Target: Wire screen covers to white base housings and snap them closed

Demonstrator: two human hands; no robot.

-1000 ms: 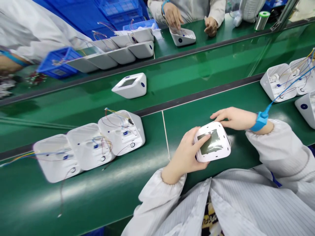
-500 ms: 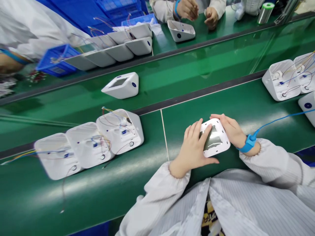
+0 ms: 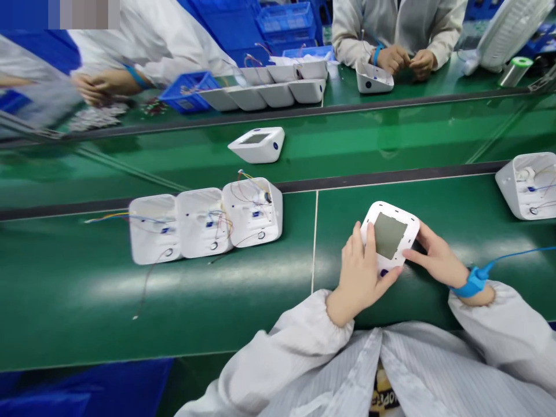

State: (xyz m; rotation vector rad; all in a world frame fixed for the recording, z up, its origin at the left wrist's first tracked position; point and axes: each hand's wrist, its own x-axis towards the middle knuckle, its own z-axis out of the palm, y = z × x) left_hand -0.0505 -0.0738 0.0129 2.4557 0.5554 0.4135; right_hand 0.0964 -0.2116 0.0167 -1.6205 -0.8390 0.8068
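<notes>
1. Far left, back counter [image 3: 130,124]: a co-worker's hands [image 3: 93,87] rest by a blue bin [image 3: 186,98]; detail blurred.
2. Near counter [image 3: 87,289], left: three open shells [image 3: 204,223] in a row, touching side by side, insides up, coloured wires loose in each. Judged unfinished.
3. Middle belt [image 3: 347,145]: one closed unit [image 3: 257,145], screen up, alone. Looks assembled.
4. Behind it, a row of white housings [image 3: 269,92] on the back counter; a second co-worker's hands [image 3: 403,58] close together by another shell [image 3: 373,78].
5. Left hand [image 3: 362,278]: clamped on the near-left edge of the casing [image 3: 391,234], thumb along the side by the grey screen, fingers wrapped below.
6. Casing: screen side up, tilted toward the person, just above the near counter, right of the counter seam. Held between both hands.
7. Right hand [image 3: 436,260]: grips the casing's right edge, fingers under, thumb on the rim. Blue wrist strap [image 3: 471,282] with cord running right.
8. Far right: one more open shell [image 3: 527,185], wires showing, well apart from the hands.
9. Progress, as judged: the held casing looks closed and is under inspection or pressing; four open shells on the near counter remain.
</notes>
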